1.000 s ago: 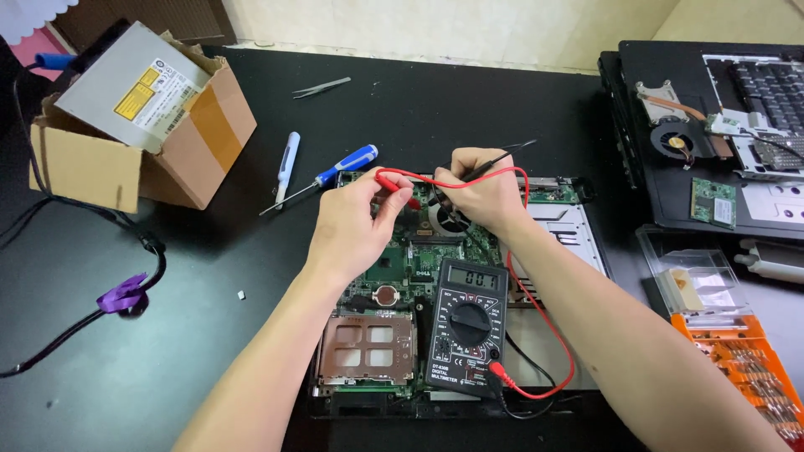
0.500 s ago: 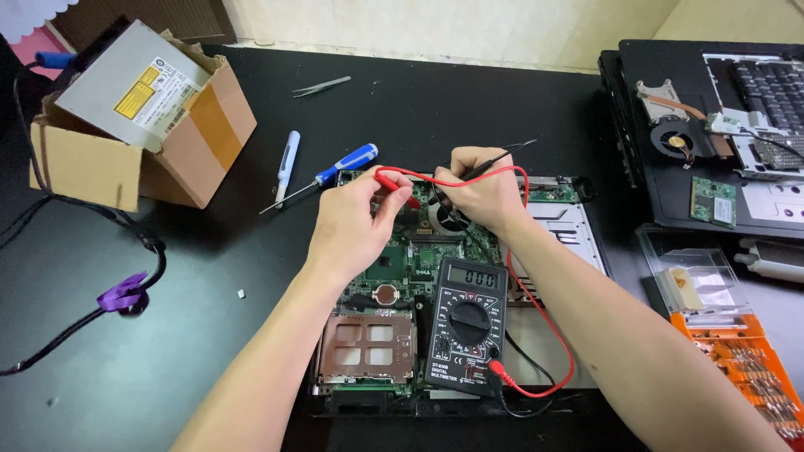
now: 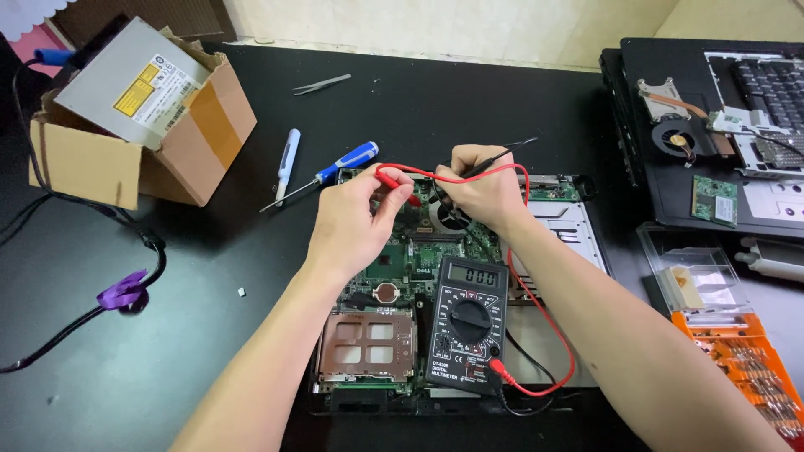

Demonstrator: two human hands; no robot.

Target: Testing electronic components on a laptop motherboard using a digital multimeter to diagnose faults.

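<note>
Gripping the red probe [image 3: 394, 178] between thumb and fingertips, our left hand [image 3: 356, 219] hovers over the upper part of the bare green circuit board [image 3: 402, 268]. Our right hand [image 3: 479, 186] is closed on the black probe [image 3: 494, 161], whose tip points down near the round fan on that board; we cannot tell whether either tip touches metal. A red lead [image 3: 544, 318] loops from the probe over our right hand and runs down to the black multimeter [image 3: 467, 325], which lies on the lower right of the board, just beside our right forearm.

Everything rests on a black tabletop [image 3: 167, 351] with small pale flecks scattered on it. Left of the board lie a blue-handled screwdriver [image 3: 339, 167] and a slim white-and-blue tool [image 3: 287, 163]; metal tweezers [image 3: 322, 83] sit farther back. At the far left stands an open cardboard box [image 3: 188, 134] with a grey optical drive [image 3: 134, 84] resting across its top, and a black cable with a purple tie [image 3: 121, 293] curls below it. To the right we see an opened black laptop [image 3: 712, 125] showing its fan and copper pipe, a clear plastic case [image 3: 695, 280], and an orange bit tray [image 3: 745, 368]. A pale cream wall [image 3: 461, 25] runs behind the tabletop's far edge.
</note>
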